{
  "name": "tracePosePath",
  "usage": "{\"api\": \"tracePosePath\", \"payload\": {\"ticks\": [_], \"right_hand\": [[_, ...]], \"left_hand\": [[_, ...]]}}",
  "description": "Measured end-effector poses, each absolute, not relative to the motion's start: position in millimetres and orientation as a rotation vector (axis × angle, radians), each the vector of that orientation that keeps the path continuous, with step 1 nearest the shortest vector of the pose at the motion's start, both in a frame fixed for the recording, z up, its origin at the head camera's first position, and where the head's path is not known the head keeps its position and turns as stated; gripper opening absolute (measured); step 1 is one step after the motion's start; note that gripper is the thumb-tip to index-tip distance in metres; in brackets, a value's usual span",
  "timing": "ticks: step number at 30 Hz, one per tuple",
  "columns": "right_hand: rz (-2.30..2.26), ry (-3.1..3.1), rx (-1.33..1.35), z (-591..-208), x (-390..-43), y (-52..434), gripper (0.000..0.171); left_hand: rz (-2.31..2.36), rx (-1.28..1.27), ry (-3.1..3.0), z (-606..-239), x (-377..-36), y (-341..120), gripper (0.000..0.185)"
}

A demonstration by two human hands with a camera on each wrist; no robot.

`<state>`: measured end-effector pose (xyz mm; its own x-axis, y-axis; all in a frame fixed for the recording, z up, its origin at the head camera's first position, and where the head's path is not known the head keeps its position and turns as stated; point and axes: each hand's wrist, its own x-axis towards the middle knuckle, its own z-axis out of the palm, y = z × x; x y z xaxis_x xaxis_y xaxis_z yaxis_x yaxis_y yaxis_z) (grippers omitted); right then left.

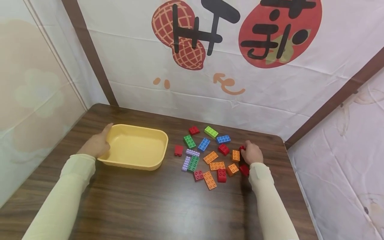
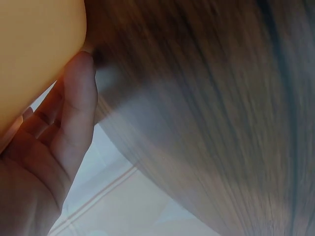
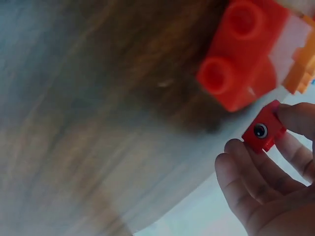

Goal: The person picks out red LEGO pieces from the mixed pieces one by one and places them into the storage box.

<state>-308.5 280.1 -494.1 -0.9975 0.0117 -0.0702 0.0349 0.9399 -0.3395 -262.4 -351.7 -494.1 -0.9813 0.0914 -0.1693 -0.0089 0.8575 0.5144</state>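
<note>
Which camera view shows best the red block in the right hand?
The right wrist view: the red block, pinched by the right hand, clearly shows its printed eye. The head view shows only a small part beside the hand; the left wrist view shows none.

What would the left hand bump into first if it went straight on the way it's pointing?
Most likely the yellow tray: the left hand already touches its left side. Depth beyond that is hard to judge.
</note>
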Motion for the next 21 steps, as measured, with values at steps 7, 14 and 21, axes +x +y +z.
{"api": "tracePosePath", "payload": {"ticks": [7, 14, 21], "right_hand": [[-0.641, 3.096, 0.010, -477.4, -309.9, 261.1, 0.026], [-0.712, 3.137, -0.129, -455.6, -312.6, 222.7, 0.034], [-0.667, 3.165, -0.313, -438.1, -316.4, 180.2, 0.042]], "left_hand": [[0.806, 0.054, 2.848, -499.1, -262.3, -345.7, 0.093], [0.801, 0.047, 2.852, -499.9, -260.4, -339.1, 0.094], [0.808, 0.031, 2.864, -495.9, -257.6, -335.4, 0.095]]}}
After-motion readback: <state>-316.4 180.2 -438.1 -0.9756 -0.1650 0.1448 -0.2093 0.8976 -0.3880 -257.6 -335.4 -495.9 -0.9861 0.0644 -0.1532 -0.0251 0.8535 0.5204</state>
